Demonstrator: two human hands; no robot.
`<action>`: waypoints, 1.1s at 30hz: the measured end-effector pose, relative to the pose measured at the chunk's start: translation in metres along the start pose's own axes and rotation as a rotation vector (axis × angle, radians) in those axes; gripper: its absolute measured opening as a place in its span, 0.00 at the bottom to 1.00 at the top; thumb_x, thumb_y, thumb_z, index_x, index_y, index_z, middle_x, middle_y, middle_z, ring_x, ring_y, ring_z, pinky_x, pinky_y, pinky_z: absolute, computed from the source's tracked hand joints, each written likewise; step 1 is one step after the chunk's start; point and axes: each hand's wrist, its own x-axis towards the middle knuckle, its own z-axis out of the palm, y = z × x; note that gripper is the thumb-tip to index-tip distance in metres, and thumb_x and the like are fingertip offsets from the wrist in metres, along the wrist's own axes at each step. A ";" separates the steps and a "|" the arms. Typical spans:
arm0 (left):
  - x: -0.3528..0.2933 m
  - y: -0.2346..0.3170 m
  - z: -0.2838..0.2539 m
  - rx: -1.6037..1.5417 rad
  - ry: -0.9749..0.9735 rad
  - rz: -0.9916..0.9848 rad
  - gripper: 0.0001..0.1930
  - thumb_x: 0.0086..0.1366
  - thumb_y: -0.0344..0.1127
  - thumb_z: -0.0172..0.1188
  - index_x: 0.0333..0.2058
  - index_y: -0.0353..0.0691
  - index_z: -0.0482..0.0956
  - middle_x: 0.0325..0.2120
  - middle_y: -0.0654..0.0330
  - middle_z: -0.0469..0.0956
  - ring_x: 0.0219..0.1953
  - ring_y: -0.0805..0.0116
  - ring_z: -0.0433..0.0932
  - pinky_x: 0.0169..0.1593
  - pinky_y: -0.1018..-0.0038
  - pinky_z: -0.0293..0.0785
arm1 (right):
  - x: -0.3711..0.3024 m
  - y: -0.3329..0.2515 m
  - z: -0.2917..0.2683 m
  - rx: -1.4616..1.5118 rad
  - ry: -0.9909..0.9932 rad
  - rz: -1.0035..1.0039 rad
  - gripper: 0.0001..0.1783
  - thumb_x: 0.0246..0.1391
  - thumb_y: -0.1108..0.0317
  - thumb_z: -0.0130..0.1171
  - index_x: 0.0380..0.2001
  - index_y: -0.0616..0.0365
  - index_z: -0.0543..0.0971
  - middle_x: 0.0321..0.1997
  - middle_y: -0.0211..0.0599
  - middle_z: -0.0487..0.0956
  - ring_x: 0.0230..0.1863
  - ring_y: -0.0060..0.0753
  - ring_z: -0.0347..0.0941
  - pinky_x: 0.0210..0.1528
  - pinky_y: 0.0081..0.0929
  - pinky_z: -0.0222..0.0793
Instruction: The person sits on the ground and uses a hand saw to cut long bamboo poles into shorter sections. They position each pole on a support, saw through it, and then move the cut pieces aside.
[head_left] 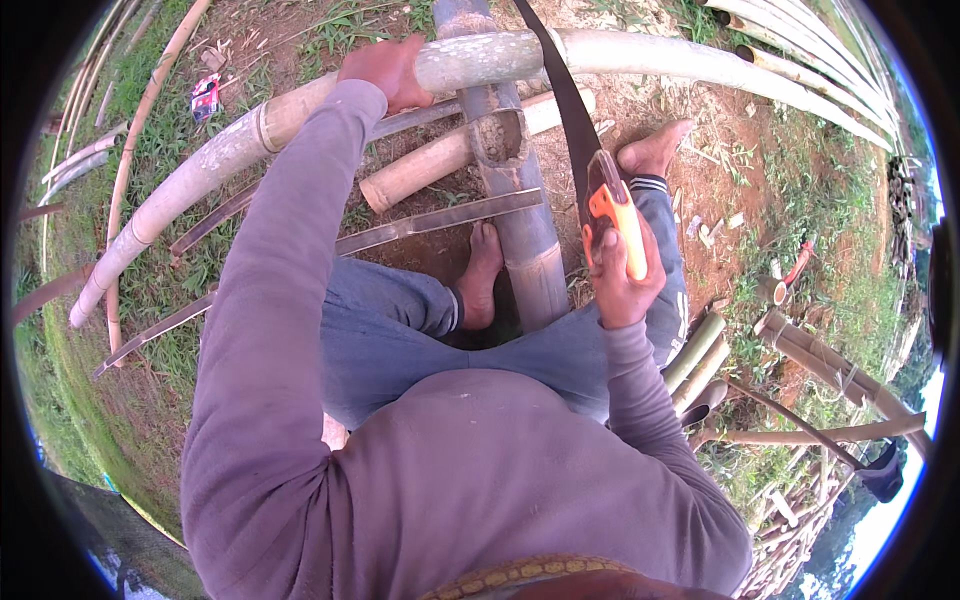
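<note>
A long pale bamboo pole (640,52) runs crosswise at the far side. My left hand (388,72) is closed around it, left of the middle. In my right hand (628,282) is a handsaw (574,120), gripped by its orange handle. Its dark blade stretches away from me and crosses the pole near a joint, to the right of my left hand. Whether the teeth have cut into the pole cannot be made out. The pole rests over a thick grey bamboo log (530,240) between my feet, which has a hollow notch in its upper side.
A short bamboo piece (420,172) lies by the notched log, with split strips (430,222) nearby. Poles (800,35) are stacked far right. Cut lengths (697,352) lie beside my right leg. A red packet (206,97) lies on grass at left.
</note>
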 end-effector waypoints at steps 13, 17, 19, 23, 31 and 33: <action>-0.020 0.024 0.003 0.074 0.153 -0.017 0.40 0.51 0.53 0.78 0.59 0.45 0.72 0.51 0.48 0.84 0.53 0.43 0.85 0.55 0.52 0.83 | 0.120 -0.006 0.053 0.021 -0.145 0.019 0.23 0.68 0.65 0.69 0.58 0.67 0.74 0.44 0.37 0.82 0.34 0.21 0.78 0.36 0.21 0.77; -0.009 0.021 -0.001 0.040 0.017 -0.022 0.40 0.51 0.53 0.78 0.58 0.44 0.70 0.50 0.45 0.85 0.50 0.41 0.86 0.52 0.50 0.84 | 0.106 0.007 0.050 0.180 -0.114 -0.058 0.20 0.69 0.64 0.68 0.54 0.67 0.75 0.38 0.33 0.82 0.31 0.17 0.77 0.30 0.18 0.73; -0.006 0.019 -0.003 0.014 -0.044 -0.025 0.40 0.51 0.52 0.78 0.58 0.44 0.70 0.49 0.45 0.85 0.49 0.40 0.86 0.52 0.49 0.84 | 0.111 -0.004 0.050 0.094 -0.099 0.044 0.17 0.70 0.64 0.68 0.51 0.67 0.78 0.34 0.30 0.82 0.29 0.15 0.76 0.30 0.17 0.72; -0.011 0.026 -0.002 -0.006 0.040 0.017 0.39 0.51 0.51 0.77 0.59 0.43 0.71 0.50 0.44 0.85 0.47 0.40 0.87 0.51 0.48 0.83 | 0.099 -0.027 0.039 -0.166 -0.041 -0.047 0.13 0.70 0.65 0.68 0.45 0.66 0.81 0.28 0.27 0.81 0.26 0.13 0.73 0.28 0.17 0.68; -0.016 0.008 0.012 -0.007 0.115 0.031 0.39 0.50 0.49 0.77 0.60 0.44 0.74 0.48 0.47 0.85 0.48 0.42 0.86 0.53 0.51 0.84 | -0.022 -0.051 -0.045 -0.085 0.016 0.020 0.10 0.71 0.69 0.64 0.47 0.67 0.80 0.34 0.33 0.83 0.31 0.15 0.77 0.29 0.15 0.72; -0.016 0.014 0.018 0.010 0.171 0.067 0.39 0.50 0.48 0.77 0.60 0.44 0.74 0.48 0.48 0.85 0.49 0.42 0.86 0.54 0.52 0.83 | 0.042 -0.009 0.004 0.093 0.022 0.043 0.11 0.69 0.69 0.67 0.46 0.67 0.81 0.34 0.34 0.84 0.32 0.15 0.78 0.30 0.17 0.72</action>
